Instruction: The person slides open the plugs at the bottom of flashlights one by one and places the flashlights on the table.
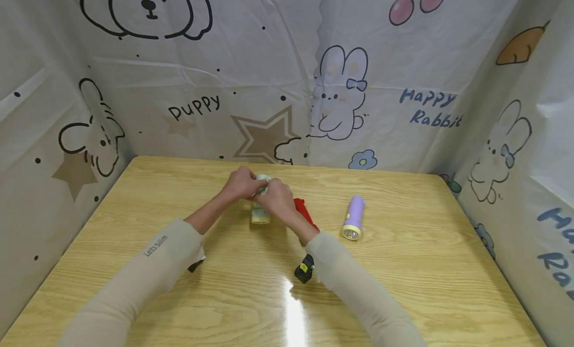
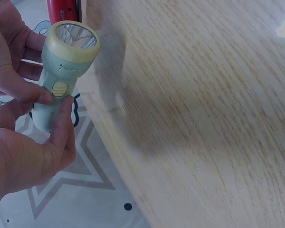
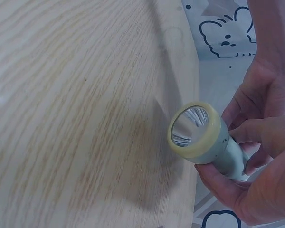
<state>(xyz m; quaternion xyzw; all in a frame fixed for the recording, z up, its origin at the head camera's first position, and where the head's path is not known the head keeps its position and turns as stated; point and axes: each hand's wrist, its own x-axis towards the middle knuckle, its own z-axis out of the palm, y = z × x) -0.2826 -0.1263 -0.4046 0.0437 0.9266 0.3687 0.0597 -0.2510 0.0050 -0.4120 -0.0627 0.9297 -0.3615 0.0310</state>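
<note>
Both hands hold a pale green flashlight (image 1: 261, 216) with a cream rim near the table's far edge, lens end toward the person. My left hand (image 1: 242, 183) grips its body from the left, fingers along the side below the switch in the left wrist view. My right hand (image 1: 277, 198) holds it from the right; in the left wrist view, its thumb (image 2: 31, 90) lies beside the cream switch (image 2: 60, 89). The silvery reflector (image 3: 190, 127) faces out, unlit, in the right wrist view. Much of the body is hidden by the fingers in the head view.
A red flashlight (image 1: 306, 212) lies partly behind the right forearm. Farther right is a purple flashlight (image 1: 354, 217). A small black object with a yellow part (image 1: 304, 268) lies by the right sleeve, and a dark-and-white item (image 1: 196, 263) peeks from under the left sleeve. Printed cloth (image 1: 269, 87) walls the table.
</note>
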